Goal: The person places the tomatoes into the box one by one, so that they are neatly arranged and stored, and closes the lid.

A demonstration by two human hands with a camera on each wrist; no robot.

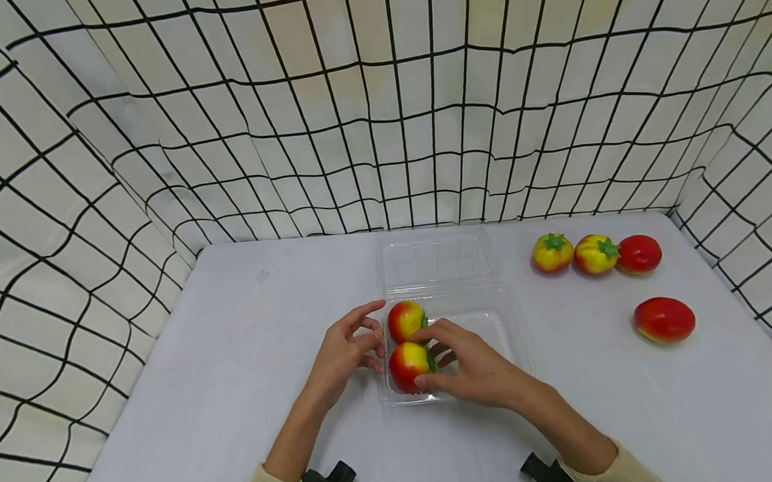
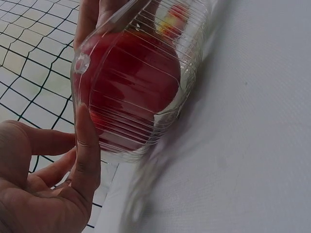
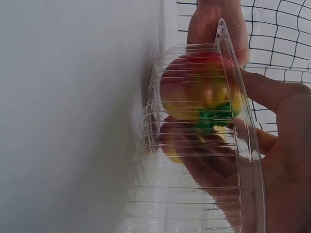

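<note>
A clear plastic clamshell box (image 1: pixel 491 338) lies with its lid folded back. Along its left side sit two red-and-yellow fruits with green tops, a far fruit (image 1: pixel 404 321) and a near fruit (image 1: pixel 407 368). My right hand (image 1: pixel 473 361) reaches into the box and grips the near fruit, thumb at its lower right, a forefinger between both fruits. My left hand (image 1: pixel 342 350) is at the box's left wall, fingers loosely bent. One of its fingertips (image 2: pixel 85 126) touches the clear wall outside in the left wrist view. The right wrist view shows the near fruit (image 3: pixel 194 87) through the plastic.
Two more yellow-and-red fruits (image 1: pixel 552 253) (image 1: pixel 595 255) stand at the back right beside a red fruit (image 1: pixel 639 255). Another red oval fruit (image 1: pixel 664 320) lies nearer. Black netting (image 1: pixel 405 122) and pale walls enclose the white table (image 1: pixel 266 337).
</note>
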